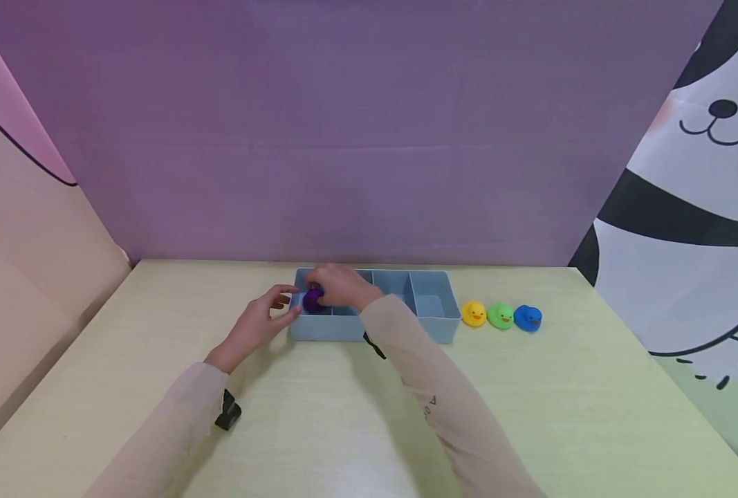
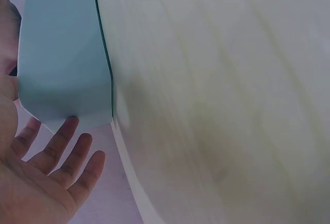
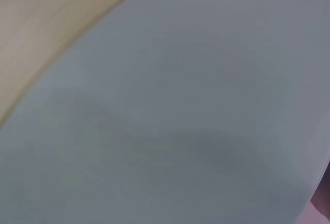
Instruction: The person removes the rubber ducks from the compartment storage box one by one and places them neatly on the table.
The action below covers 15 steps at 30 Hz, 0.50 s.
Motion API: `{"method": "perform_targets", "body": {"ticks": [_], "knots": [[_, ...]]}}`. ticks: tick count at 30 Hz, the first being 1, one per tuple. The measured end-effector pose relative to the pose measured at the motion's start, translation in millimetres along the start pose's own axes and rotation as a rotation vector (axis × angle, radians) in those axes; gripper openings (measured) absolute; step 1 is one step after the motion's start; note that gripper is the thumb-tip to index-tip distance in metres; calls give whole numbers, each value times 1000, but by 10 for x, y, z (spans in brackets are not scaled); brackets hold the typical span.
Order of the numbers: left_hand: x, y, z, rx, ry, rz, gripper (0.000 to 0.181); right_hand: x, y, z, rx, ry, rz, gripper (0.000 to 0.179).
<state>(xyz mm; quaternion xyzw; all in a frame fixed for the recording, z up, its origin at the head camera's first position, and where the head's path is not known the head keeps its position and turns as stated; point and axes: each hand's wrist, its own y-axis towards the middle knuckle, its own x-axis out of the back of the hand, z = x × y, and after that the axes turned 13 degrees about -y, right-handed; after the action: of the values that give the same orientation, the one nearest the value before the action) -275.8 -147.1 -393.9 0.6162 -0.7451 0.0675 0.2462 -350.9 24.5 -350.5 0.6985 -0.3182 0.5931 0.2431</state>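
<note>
A light blue divided box (image 1: pixel 375 329) stands near the table's back edge. Inside its leftmost compartment, my right hand (image 1: pixel 339 285) pinches a purple rubber duck (image 1: pixel 312 301), whose shape the fingers partly hide. My left hand (image 1: pixel 261 319) is at the box's left end, fingers spread and gently bent, with fingertips at the end wall. In the left wrist view, that hand (image 2: pixel 44 175) lies against the outside of the box (image 2: pixel 67 43). The right wrist view is mostly filled by the blurred box wall (image 3: pixel 170 79); only a sliver of hand shows at its right edge.
To the right of the box, a yellow duck (image 1: pixel 474 314), a green duck (image 1: pixel 501 316) and a blue duck (image 1: pixel 528 318) stand in a row. The pale wooden table (image 1: pixel 319 429) meets a purple backdrop (image 1: pixel 356 138) behind the box. A panda-printed cloth (image 1: pixel 686 277) hangs at right.
</note>
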Motion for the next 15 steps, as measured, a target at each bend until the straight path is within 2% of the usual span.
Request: {"method": "perform_targets", "body": {"ticks": [15], "knots": [[5, -9, 2, 3, -2, -4, 42, -16, 35, 67, -42, -31, 26, 26]]}}
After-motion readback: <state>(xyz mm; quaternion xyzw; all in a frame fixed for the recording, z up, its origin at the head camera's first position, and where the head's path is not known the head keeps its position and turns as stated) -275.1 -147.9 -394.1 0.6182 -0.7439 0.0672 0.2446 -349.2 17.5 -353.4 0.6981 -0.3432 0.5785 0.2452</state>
